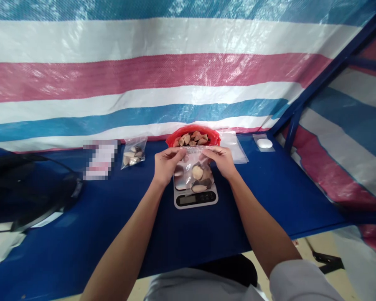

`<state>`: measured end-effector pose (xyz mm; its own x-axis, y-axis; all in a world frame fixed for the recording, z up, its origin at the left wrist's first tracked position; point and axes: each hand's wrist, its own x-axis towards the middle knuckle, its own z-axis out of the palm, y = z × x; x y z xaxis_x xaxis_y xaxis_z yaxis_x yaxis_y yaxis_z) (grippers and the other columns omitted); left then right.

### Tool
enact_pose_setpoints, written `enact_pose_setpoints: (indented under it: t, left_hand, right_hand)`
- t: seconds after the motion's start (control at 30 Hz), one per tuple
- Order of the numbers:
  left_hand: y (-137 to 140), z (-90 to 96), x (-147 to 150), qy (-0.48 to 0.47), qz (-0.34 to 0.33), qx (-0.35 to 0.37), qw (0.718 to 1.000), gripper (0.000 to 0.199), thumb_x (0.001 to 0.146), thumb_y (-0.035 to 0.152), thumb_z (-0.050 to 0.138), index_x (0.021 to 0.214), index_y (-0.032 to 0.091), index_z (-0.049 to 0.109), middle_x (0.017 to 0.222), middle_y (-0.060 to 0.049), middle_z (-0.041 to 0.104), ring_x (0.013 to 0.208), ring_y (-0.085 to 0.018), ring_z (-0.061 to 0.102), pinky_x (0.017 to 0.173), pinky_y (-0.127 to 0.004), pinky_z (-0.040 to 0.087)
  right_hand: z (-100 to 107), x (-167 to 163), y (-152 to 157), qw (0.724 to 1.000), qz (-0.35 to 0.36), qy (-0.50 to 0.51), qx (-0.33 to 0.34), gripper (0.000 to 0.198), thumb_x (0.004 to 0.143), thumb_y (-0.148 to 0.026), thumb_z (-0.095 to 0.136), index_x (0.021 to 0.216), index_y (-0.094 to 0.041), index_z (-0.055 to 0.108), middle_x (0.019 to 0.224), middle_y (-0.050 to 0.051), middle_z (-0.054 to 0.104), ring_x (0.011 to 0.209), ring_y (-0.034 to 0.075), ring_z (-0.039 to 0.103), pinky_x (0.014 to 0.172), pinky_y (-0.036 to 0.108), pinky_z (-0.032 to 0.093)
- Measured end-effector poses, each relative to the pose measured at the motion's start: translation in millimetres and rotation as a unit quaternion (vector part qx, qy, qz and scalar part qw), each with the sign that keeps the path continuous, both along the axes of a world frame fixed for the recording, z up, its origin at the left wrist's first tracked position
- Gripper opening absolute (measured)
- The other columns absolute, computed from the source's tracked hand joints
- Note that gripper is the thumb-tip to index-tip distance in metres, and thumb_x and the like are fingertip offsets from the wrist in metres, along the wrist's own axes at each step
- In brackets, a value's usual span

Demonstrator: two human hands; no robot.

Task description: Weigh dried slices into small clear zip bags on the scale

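Observation:
A clear zip bag [196,161] with several pale and brown dried pieces in it hangs between my hands, over a small digital kitchen scale [180,201]. My left hand [168,164] pinches the bag's top edge at the left, thumb against fingers. At the right end of the same edge, my right hand [220,159] pinches it too. The bag covers much of the scale's silver plate. Whether the bag touches the plate, I cannot tell. Just behind the hands sits a red plastic bag [215,136], its mouth wide, full of similar dried brown pieces.
Left of the scale lies another filled zip bag [134,153], beside a blurred-out paper [100,159]. Flat clear bags [238,149] and a white oval object [265,144] lie to the right. A black item [28,192] stands at the blue table's [119,234] left. Striped sheeting [163,71] rises behind.

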<state>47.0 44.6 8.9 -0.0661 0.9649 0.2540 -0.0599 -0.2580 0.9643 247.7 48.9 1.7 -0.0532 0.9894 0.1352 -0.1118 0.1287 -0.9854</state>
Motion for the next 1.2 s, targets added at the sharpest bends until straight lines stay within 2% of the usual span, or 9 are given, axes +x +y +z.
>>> enact_pose_setpoints:
  t: [0.3, 0.5, 0.7, 0.83, 0.93, 1.07, 1.2]
  left_hand:
    - [-6.0, 10.6, 6.7, 0.018, -0.037, -0.037, 0.998, 0.03, 0.07, 0.045, 0.086, 0.077, 0.016, 0.079, 0.065, -0.002, 0.073, 0.06, -0.015, 0.065, 0.066, -0.028, 0.054]
    - [-5.9, 9.5, 5.7, 0.038, -0.026, -0.045, 0.998, 0.034, 0.069, 0.049, 0.085, 0.076, 0.016, 0.078, 0.065, -0.003, 0.072, 0.059, -0.016, 0.064, 0.061, -0.027, 0.052]
    - [-3.0, 6.7, -0.4, 0.004, -0.043, -0.088, 0.995, 0.039, 0.068, 0.053, 0.085, 0.077, 0.016, 0.077, 0.069, -0.004, 0.073, 0.06, -0.016, 0.065, 0.059, -0.027, 0.052]
    - [-1.6, 6.9, -4.6, -0.029, -0.052, -0.073, 0.996, 0.035, 0.07, 0.05, 0.084, 0.075, 0.016, 0.076, 0.068, -0.002, 0.071, 0.061, -0.014, 0.063, 0.063, -0.027, 0.053]
    - [-1.4, 10.1, -8.5, -0.038, -0.039, -0.056, 0.997, 0.032, 0.072, 0.047, 0.084, 0.08, 0.016, 0.078, 0.066, -0.001, 0.069, 0.06, -0.013, 0.061, 0.063, -0.026, 0.052]
    - [-0.6, 17.2, -19.7, -0.031, 0.005, -0.039, 0.999, 0.033, 0.071, 0.046, 0.084, 0.085, 0.017, 0.079, 0.074, -0.003, 0.073, 0.064, -0.013, 0.061, 0.062, -0.025, 0.05]
    - [1.4, 26.5, -38.6, -0.008, 0.036, -0.023, 0.999, 0.03, 0.072, 0.045, 0.083, 0.081, 0.017, 0.079, 0.076, -0.004, 0.074, 0.065, -0.014, 0.062, 0.065, -0.027, 0.052]
  right_hand:
    - [1.3, -4.4, -5.0, 0.999, -0.009, -0.053, 0.011, 0.033, 0.072, -0.053, 0.08, 0.072, -0.02, 0.079, 0.071, 0.003, 0.076, 0.061, 0.018, 0.069, 0.059, 0.031, 0.059]
    - [2.3, 2.8, -4.7, 0.999, 0.031, -0.016, -0.015, 0.032, 0.073, -0.052, 0.081, 0.075, -0.02, 0.08, 0.076, 0.003, 0.077, 0.064, 0.019, 0.071, 0.061, 0.032, 0.061]
    - [0.7, 4.0, -1.4, 1.0, 0.018, 0.008, -0.021, 0.034, 0.071, -0.054, 0.082, 0.079, -0.02, 0.081, 0.077, 0.004, 0.077, 0.071, 0.021, 0.073, 0.064, 0.034, 0.063]
    - [1.8, 1.0, -1.3, 0.999, 0.006, 0.024, -0.024, 0.038, 0.072, -0.055, 0.08, 0.088, -0.021, 0.081, 0.08, 0.004, 0.078, 0.075, 0.021, 0.075, 0.064, 0.033, 0.063]
    - [6.6, -4.2, -2.4, 0.999, 0.018, 0.026, -0.019, 0.038, 0.074, -0.056, 0.079, 0.088, -0.02, 0.08, 0.084, 0.005, 0.078, 0.074, 0.022, 0.075, 0.066, 0.034, 0.064]
    - [17.6, -15.3, 2.2, 0.999, 0.037, 0.016, -0.011, 0.041, 0.075, -0.057, 0.078, 0.094, -0.021, 0.079, 0.088, 0.005, 0.079, 0.072, 0.022, 0.076, 0.066, 0.035, 0.064]
    - [28.7, -32.3, 17.6, 0.997, 0.067, -0.028, 0.038, 0.041, 0.074, -0.055, 0.078, 0.099, -0.022, 0.079, 0.092, 0.005, 0.079, 0.077, 0.023, 0.076, 0.065, 0.034, 0.064]
